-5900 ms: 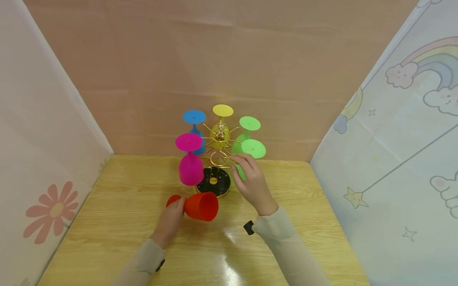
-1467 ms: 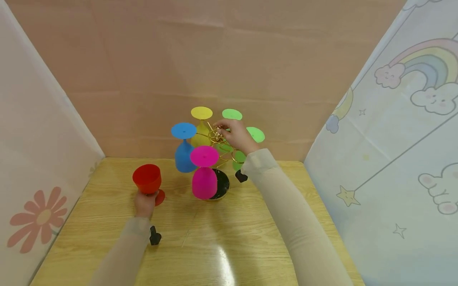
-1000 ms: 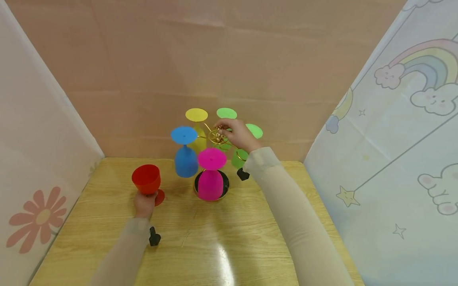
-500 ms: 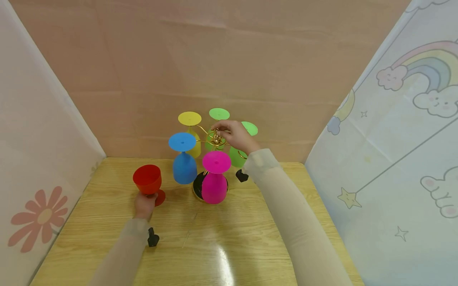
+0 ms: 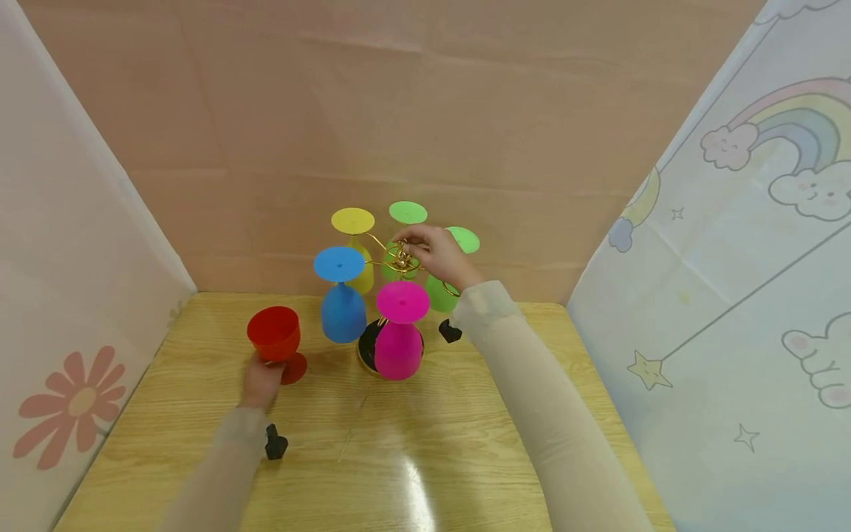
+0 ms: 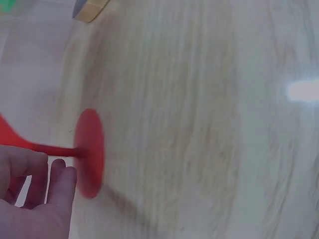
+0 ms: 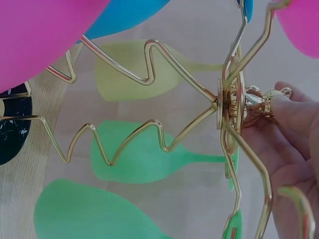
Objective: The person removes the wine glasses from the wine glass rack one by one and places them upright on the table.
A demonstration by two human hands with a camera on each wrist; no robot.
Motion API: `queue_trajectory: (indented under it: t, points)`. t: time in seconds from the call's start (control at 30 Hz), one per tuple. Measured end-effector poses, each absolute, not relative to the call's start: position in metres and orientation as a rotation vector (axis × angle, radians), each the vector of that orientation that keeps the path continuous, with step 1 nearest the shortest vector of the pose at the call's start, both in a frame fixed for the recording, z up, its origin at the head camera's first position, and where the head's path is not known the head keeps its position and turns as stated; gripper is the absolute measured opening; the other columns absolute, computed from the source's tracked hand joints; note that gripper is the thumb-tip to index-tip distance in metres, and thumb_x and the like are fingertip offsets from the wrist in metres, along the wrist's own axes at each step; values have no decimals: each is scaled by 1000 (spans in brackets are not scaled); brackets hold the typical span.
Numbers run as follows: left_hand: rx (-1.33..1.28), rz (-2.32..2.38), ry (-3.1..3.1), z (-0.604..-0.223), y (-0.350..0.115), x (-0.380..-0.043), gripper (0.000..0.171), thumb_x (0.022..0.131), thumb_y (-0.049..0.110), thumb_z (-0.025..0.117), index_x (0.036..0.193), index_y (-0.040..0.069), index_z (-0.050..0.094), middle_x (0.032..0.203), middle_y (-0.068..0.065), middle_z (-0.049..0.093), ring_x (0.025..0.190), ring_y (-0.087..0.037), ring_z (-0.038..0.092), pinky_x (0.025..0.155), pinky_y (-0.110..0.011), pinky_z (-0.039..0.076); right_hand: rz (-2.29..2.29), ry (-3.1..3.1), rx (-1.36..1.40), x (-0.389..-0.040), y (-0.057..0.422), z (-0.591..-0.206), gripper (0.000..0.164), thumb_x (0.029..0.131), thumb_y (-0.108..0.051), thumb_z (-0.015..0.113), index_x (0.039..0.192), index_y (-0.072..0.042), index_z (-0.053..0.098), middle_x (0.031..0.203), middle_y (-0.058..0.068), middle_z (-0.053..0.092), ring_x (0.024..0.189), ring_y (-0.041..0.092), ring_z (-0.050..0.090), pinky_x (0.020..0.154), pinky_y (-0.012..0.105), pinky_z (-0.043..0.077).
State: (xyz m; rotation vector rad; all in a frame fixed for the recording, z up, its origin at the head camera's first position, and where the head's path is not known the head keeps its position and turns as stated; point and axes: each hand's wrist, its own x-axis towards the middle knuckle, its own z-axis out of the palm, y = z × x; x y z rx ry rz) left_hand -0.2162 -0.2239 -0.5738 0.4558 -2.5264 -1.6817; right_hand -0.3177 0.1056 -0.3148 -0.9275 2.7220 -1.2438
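Note:
A red goblet (image 5: pixel 274 336) stands upright at the table's left. My left hand (image 5: pixel 261 383) is just beside its stem, loosely curved; in the left wrist view the fingertips (image 6: pixel 67 179) lie close to the stem and foot without wrapping round them. With my right hand (image 5: pixel 435 255) I pinch the small gold figurine (image 7: pixel 264 102) on top of a gold wire goblet rack (image 7: pixel 159 132). Upside down on the rack hang a magenta goblet (image 5: pixel 399 347), a blue goblet (image 5: pixel 343 310), a yellow goblet (image 5: pixel 353 221) and two green goblets (image 5: pixel 408 212).
The rack stands on a round black base (image 5: pixel 369 346), partly behind the magenta goblet. All of it is on a light wooden table (image 5: pixel 372 458). Behind rises a plain tan backdrop (image 5: pixel 399 111); a patterned white panel (image 5: pixel 718 295) closes the right side, another the left.
The red goblet, earlier held sideways, now stands upright further left, and my left hand has just loosened from it. My right hand moved onto the figurine; the rack has turned, bringing magenta to the front.

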Motion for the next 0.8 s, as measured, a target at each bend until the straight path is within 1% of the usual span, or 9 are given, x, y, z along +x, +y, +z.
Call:
queue_trajectory:
  t: [0.13, 0.23, 0.33, 0.4, 0.47, 0.57, 0.63, 0.7, 0.8]
  points:
    - [450, -1690, -2531, -564, -233, -215, 44, 98, 1, 47, 138, -14, 40, 138, -37, 47, 130, -53, 46, 108, -61, 40, -1268, 2714, -931, -318, 105, -317, 26, 103, -6, 57, 127, -6, 68, 130, 9, 66, 122, 25, 63, 97, 36, 54]
    - [445, -1665, -2516, -554, -240, -215, 37, 99, 0, 43, 134, -13, 43, 137, -36, 47, 130, -53, 47, 107, -59, 42, -1281, 2713, -918, -317, 105, -319, 27, 103, -7, 57, 128, -6, 67, 131, 9, 66, 123, 25, 62, 98, 36, 53]
    - [449, -1666, -2460, -544, -245, -215, 35, 97, -4, 36, 131, -13, 44, 135, -35, 48, 127, -50, 50, 95, -33, 52, -1285, 2720, -902, -316, 105, -321, 27, 104, -8, 56, 129, -7, 67, 133, 8, 65, 124, 25, 61, 99, 37, 53]
    - [459, -1686, -2416, -537, -248, -215, 37, 95, -7, 33, 130, -14, 44, 135, -34, 48, 125, -48, 52, 82, -15, 48, -1291, 2721, -895, -316, 105, -322, 27, 104, -8, 57, 129, -8, 67, 134, 7, 64, 124, 25, 61, 98, 36, 53]
    - [468, -1692, -2373, -531, -250, -215, 42, 92, -10, 30, 131, -14, 44, 134, -33, 49, 123, -47, 53, 70, -4, 38, -1299, 2720, -896, -316, 105, -322, 27, 104, -9, 57, 128, -8, 67, 134, 7, 64, 124, 25, 62, 98, 37, 53]
    - [477, -1677, -2335, -520, -252, -215, 42, 92, -10, 29, 131, -12, 46, 134, -30, 51, 124, -44, 54, 71, -4, 37, -1318, 2715, -895, -317, 105, -324, 27, 104, -9, 58, 129, -9, 67, 134, 7, 64, 124, 24, 62, 98, 37, 53]
    - [472, -1633, -2323, -512, -252, -217, 41, 93, -9, 29, 129, -10, 49, 133, -27, 53, 125, -42, 55, 73, -9, 39, -1336, 2713, -890, -317, 105, -325, 27, 103, -9, 58, 129, -9, 67, 134, 7, 64, 123, 24, 62, 98, 37, 53]
    - [438, -1590, -2305, -501, -250, -218, 40, 95, -8, 29, 128, -8, 52, 131, -25, 55, 124, -39, 55, 76, -17, 41, -1353, 2715, -889, -317, 105, -327, 28, 103, -8, 58, 129, -9, 67, 134, 7, 65, 122, 24, 63, 98, 36, 53]
    - [325, -1481, -2267, -480, -243, -222, 36, 97, -7, 30, 121, -9, 57, 123, -26, 58, 118, -42, 54, 85, -34, 44, -1374, 2723, -892, -317, 105, -329, 27, 103, -7, 59, 129, -8, 67, 132, 7, 65, 121, 25, 63, 97, 36, 54]
